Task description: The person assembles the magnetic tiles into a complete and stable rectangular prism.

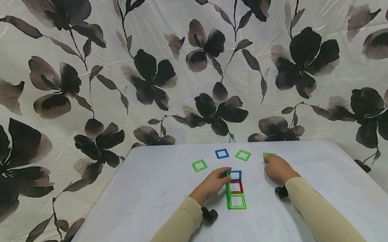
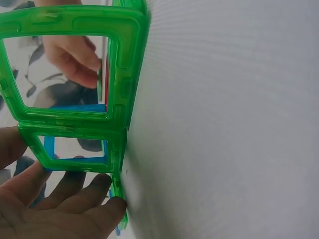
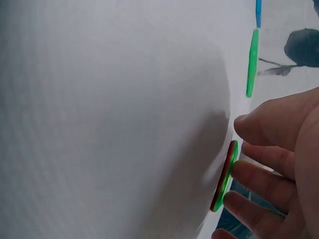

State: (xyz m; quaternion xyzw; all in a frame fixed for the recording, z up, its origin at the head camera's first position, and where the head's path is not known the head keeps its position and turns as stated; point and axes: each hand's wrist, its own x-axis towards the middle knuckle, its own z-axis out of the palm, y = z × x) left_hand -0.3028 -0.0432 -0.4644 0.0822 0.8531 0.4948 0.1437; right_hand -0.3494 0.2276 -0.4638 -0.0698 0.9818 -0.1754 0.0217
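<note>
Loose green square (image 1: 269,153) lies just ahead of the R grip (image 1: 279,169), right at its fingertips & seemingly touching, seen edge-on from the R wrist w/ a red edge (image 3: 222,179) flat against it; R is far nearer than L, fingers loosely spread, no clear pinch. L grip (image 1: 212,184) curls round the far end of the joined row of squares (image 1: 229,194), well left of R grip, row's long axis running away from the person. Squares = hollow, glossy see-thru plastic, rounded corners; surface (image 1: 136,213) smooth, white, matte-looking
</note>
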